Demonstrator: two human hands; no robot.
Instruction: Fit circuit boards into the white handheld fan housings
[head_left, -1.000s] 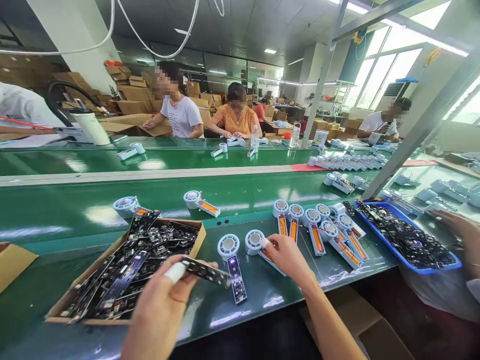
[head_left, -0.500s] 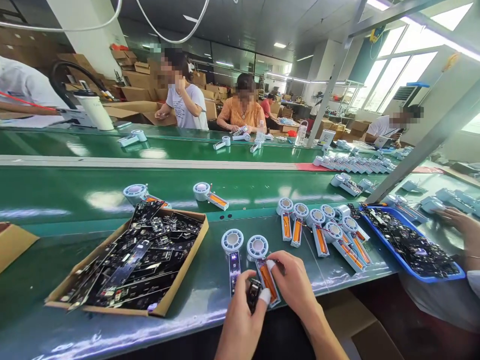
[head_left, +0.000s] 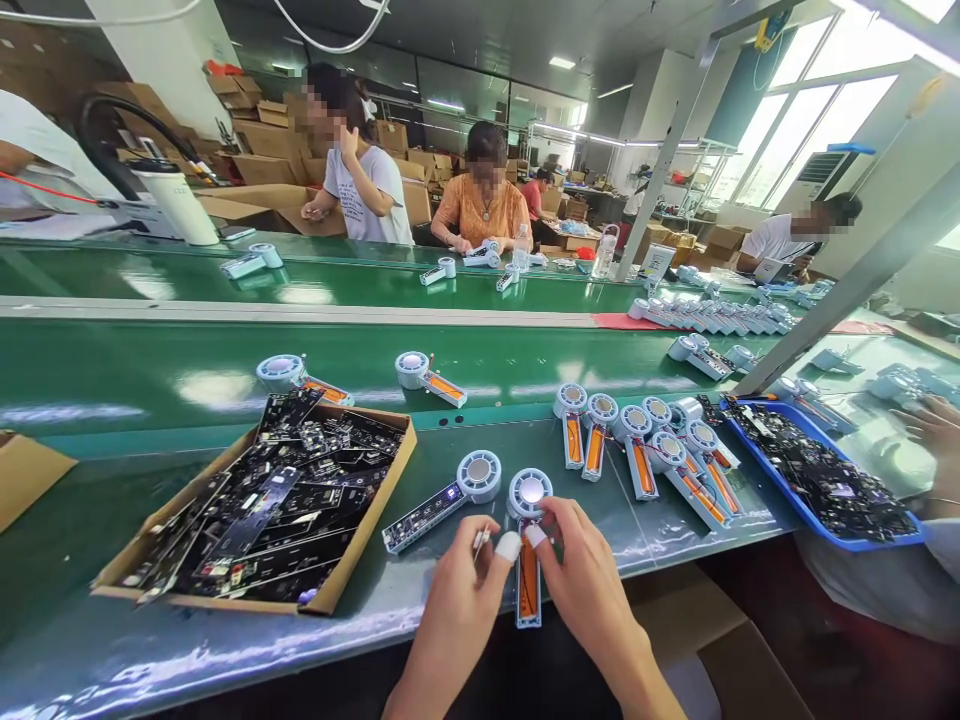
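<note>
My left hand and my right hand meet over a small fan unit with a round white head and an orange battery in its open handle. Both pinch it near the head with taped fingertips. A thin pale wire shows between my left fingers. Just left of it lies a second fan unit, turned sideways, with a black circuit board in its handle. A cardboard box of black circuit boards stands to the left.
Several fan units with orange batteries lie to the right, beside a blue tray of black boards. Two more units ride the green conveyor belt. Other people sit across the belt; another person's hand is at far right.
My left hand left the box and came over to the fan unit, where both hands now pinch it. The finished unit beside it has swung sideways to the left.
</note>
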